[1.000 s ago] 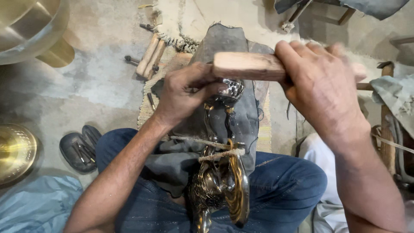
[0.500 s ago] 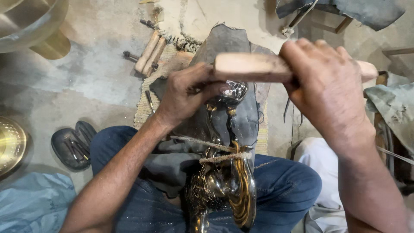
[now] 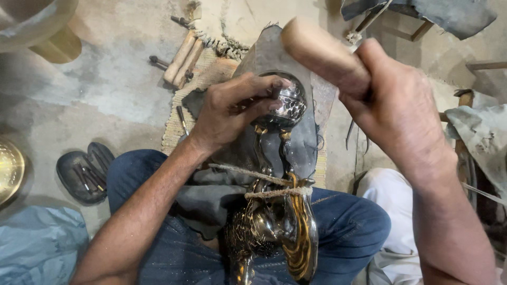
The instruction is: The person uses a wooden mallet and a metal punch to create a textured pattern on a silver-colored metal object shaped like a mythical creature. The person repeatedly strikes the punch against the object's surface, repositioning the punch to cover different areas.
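A shiny brass figure (image 3: 274, 227) with a patterned round head (image 3: 288, 105) lies along my lap, bound with cord (image 3: 264, 184) over a grey cloth (image 3: 211, 200). My left hand (image 3: 235, 108) grips a small dark punch against the round head. Above and to the right, my right hand (image 3: 396, 111) is closed around a wooden mallet (image 3: 322, 53), its pale head raised and tilted up to the left. My blue-trousered legs frame the figure.
Wooden-handled tools (image 3: 182, 58) lie on a woven mat (image 3: 179, 116) ahead. Dark sandals (image 3: 84, 171) sit at the left, near a brass plate (image 3: 8, 171) and a large brass vessel (image 3: 37, 21). White cloth (image 3: 391, 211) and grey sacking (image 3: 483, 137) lie right.
The mallet has swung from lying level over the round head to a raised, tilted position at the upper right. My left hand stays on the punch and the figure.
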Demonstrator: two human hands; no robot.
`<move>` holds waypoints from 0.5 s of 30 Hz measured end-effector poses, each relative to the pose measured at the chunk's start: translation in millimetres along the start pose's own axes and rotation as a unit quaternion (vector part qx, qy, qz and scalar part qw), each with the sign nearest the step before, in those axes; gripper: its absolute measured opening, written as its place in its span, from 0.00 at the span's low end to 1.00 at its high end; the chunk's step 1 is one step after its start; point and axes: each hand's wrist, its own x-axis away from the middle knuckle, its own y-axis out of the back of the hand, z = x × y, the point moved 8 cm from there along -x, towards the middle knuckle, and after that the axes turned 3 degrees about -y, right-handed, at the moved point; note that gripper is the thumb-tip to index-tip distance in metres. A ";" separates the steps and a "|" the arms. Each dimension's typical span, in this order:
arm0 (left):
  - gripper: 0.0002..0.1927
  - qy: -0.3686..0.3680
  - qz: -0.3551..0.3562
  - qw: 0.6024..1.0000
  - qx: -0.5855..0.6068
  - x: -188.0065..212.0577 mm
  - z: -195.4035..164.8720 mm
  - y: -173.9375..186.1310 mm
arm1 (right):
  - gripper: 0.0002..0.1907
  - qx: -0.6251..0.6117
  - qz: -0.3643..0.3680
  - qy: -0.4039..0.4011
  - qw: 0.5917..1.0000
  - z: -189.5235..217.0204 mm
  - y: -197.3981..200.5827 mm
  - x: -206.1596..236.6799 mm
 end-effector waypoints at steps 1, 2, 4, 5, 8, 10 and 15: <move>0.12 0.000 0.002 1.000 0.001 0.2 -0.2 0.0 | 0.15 0.056 -0.032 0.045 0.997 8.5 4.2 0.3; 0.12 -0.013 -0.004 1.000 0.000 -0.5 -2.1 0.9 | 0.14 0.112 -0.066 0.088 0.988 17.7 7.7 1.7; 0.12 -0.038 -0.015 0.999 0.000 -1.3 -5.5 2.7 | 0.14 0.106 -0.071 0.091 0.988 21.0 10.8 1.2; 0.12 -0.026 -0.016 1.000 0.003 -1.3 -3.4 3.2 | 0.15 0.042 -0.042 0.053 0.997 15.7 9.8 -1.1; 0.13 -0.013 -0.017 1.000 0.003 -0.4 0.6 4.1 | 0.16 0.129 -0.070 0.113 0.983 31.0 16.4 2.2; 0.14 -0.026 -0.019 0.999 -0.018 0.6 0.5 5.1 | 0.17 0.155 -0.067 0.115 0.979 34.1 16.3 1.1; 0.13 -0.030 -0.028 0.999 0.002 2.0 3.4 6.8 | 0.16 0.230 -0.068 0.138 0.961 40.0 13.0 -3.3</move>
